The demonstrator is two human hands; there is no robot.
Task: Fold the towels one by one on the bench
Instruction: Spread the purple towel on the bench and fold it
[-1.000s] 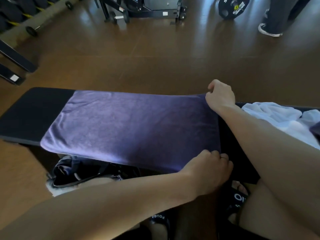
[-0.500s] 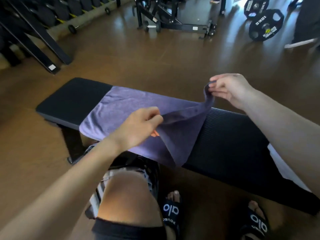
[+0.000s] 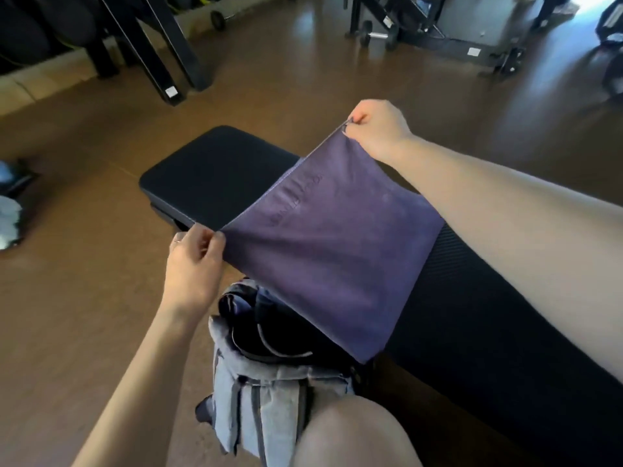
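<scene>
Two hands hold one purple microfibre towel [image 3: 330, 244] stretched over the black padded gym bench [image 3: 215, 170].

Left to right:
- Far left edge of frame, on the brown floor [image 3: 84, 298]: blurred grey-blue object [image 3: 8, 220], can't tell what it is.
- Left hand [image 3: 192, 267]: fingers curled, thumb and fingertips pinching the towel's near-left corner, just off the bench's near edge.
- Open grey fabric backpack [image 3: 269, 392] on the floor against the bench's near side, beside the person's bare knee [image 3: 350, 433]. Dark lining and dark contents inside with a light strap or cord visible; can't identify the items. The towel's lower edge hangs over its opening.
- Bench's left end is bare black pad. The ribbed black section [image 3: 472, 298] runs toward the right under the right forearm.
- Towel: pulled taut between the two pinched corners, that top edge lifted clear of the pad. Looks doubled over, faint embossed lettering near that edge, unreadable. Its right part seems to lie on the bench, and the lower corner drapes past the near edge.
- Right hand [image 3: 377, 129]: closed in a pinch on the towel's far corner, raised above the bench's far edge.

Background top: black rack frames [image 3: 161, 55], small dumbbell [image 3: 377, 35] on the floor.
</scene>
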